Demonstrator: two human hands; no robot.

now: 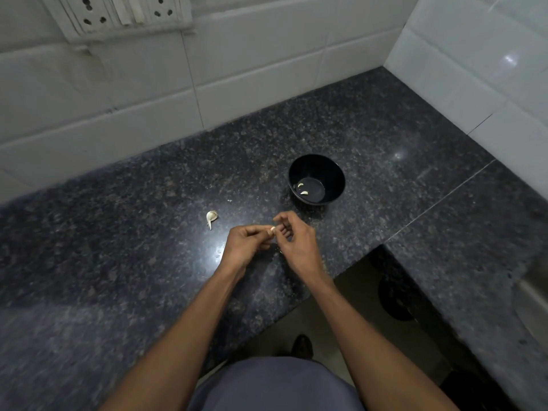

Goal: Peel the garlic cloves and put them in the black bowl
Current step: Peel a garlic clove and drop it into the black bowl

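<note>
While both hands, left (246, 243) and right (296, 241), pinched one clove (272, 229) over the granite counter (118, 262), tiled walls (237, 69) cornered it. Two cloves (302, 188) sat in the bowl (335, 173), one husk (211, 217) nearby.

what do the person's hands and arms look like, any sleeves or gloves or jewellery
Both are bare: the left hand and the right hand wear no gloves, and no rings, watch or bracelets show. Both forearms are uncovered to the bottom edge of the head view, with no sleeve visible. Nails look short and unpainted.

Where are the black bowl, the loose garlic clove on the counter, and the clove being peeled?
black bowl (338, 173): head view, right inner wall.
loose garlic clove (211, 216): head view, bulb end.
held clove (272, 229): head view, exposed tip.
</note>
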